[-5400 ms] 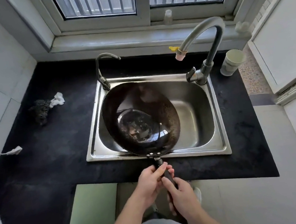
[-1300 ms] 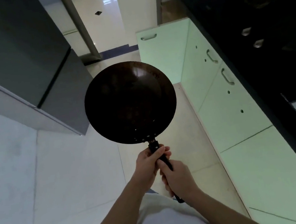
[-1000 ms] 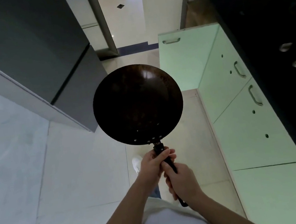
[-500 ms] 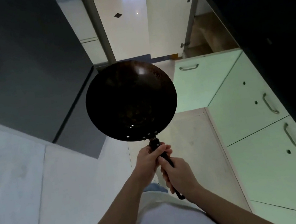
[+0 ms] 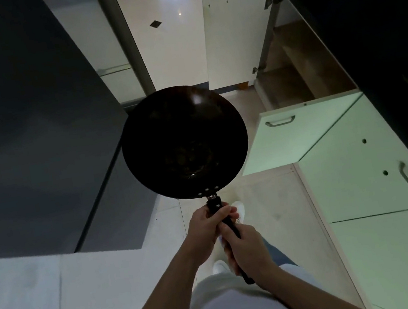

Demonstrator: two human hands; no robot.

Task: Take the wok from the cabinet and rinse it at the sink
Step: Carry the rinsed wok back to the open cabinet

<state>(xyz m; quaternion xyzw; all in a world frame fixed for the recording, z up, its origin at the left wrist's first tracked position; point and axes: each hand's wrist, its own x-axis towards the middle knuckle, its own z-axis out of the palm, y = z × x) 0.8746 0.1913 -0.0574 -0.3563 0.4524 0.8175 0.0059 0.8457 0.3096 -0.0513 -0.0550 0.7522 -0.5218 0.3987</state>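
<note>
I hold the wok in the air in front of me, above the pale floor, bowl facing up and dark inside. My left hand is wrapped around the upper part of the black handle, just below the rivets; my right hand is clenched around the lower part, the two hands touching. To my right, green cabinet doors under a dark worktop; one door stands open. Farther on, a white door stands open too.
</note>
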